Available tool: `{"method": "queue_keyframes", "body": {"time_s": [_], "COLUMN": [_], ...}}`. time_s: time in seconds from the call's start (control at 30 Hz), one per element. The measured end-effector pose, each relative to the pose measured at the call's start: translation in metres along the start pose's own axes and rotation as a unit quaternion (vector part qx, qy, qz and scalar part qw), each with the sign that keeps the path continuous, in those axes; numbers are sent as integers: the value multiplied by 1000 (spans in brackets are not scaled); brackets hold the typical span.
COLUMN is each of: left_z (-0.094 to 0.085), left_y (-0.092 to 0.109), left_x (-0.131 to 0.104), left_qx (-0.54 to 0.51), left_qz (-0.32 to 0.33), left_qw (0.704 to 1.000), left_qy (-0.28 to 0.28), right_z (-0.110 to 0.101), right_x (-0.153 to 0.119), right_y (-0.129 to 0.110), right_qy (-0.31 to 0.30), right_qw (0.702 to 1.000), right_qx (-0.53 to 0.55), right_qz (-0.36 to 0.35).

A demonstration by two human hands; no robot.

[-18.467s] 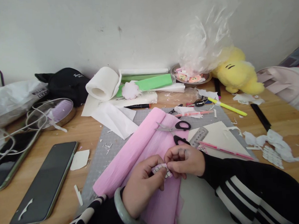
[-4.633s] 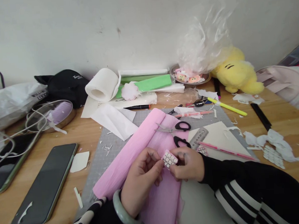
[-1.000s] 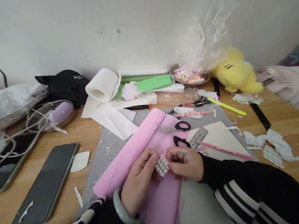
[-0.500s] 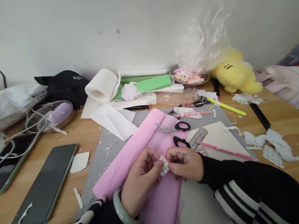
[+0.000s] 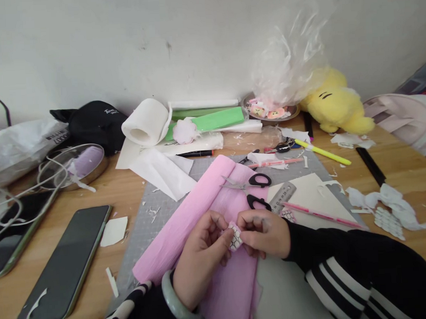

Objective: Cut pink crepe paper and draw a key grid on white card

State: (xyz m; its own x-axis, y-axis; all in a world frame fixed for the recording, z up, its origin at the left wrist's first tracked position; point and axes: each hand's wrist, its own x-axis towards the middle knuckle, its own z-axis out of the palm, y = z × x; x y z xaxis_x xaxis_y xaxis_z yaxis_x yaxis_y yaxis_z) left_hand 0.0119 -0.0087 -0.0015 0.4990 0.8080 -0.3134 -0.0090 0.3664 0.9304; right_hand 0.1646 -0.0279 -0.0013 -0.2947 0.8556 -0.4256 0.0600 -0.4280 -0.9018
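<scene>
A small pink-edged piece with a black-and-white cell pattern (image 5: pixel 234 238) is pinched between both hands. My left hand (image 5: pixel 205 255) grips its left side with thumb and fingers. From the right, my right hand (image 5: pixel 261 233) pinches its edge. Pink crepe paper (image 5: pixel 187 218), partly rolled, lies beneath and beside the hands. Black-handled scissors (image 5: pixel 250 185) rest on it with blades apart. To their right are a metal ruler (image 5: pixel 282 195), a pink pen (image 5: pixel 323 214) and another patterned piece (image 5: pixel 288 215).
A phone (image 5: pixel 64 265) lies at left, near a round dish (image 5: pixel 102 167). A white paper roll (image 5: pixel 145 122), green paper (image 5: pixel 221 118) and a yellow plush (image 5: pixel 335 103) stand along the wall. Paper scraps (image 5: pixel 397 209) lie at right.
The patterned piece has tilted slightly between my fingers, and a little more of its face shows. Both hands stay in nearly the same place.
</scene>
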Motion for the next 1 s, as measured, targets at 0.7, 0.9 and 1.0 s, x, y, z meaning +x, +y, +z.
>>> {"method": "queue_keyframes", "body": {"time_s": [0.7,0.9,1.0], "left_z": [1,1,2], "left_y": [0,-1,1], "left_x": [-1,-1,-3], "left_qx": [30,27,9], "left_qz": [7,14,8], "left_qw": [999,999,999], "left_qy": [-36,-35,-41], "right_z": [1,1,1], "right_x": [2,1,1], "right_y": [-1,0,0], "right_qy": [29,19,14], "right_qw": [1000,1000,1000], "right_qx": [-2,-6,-7], "right_qz": [9,3,0]}}
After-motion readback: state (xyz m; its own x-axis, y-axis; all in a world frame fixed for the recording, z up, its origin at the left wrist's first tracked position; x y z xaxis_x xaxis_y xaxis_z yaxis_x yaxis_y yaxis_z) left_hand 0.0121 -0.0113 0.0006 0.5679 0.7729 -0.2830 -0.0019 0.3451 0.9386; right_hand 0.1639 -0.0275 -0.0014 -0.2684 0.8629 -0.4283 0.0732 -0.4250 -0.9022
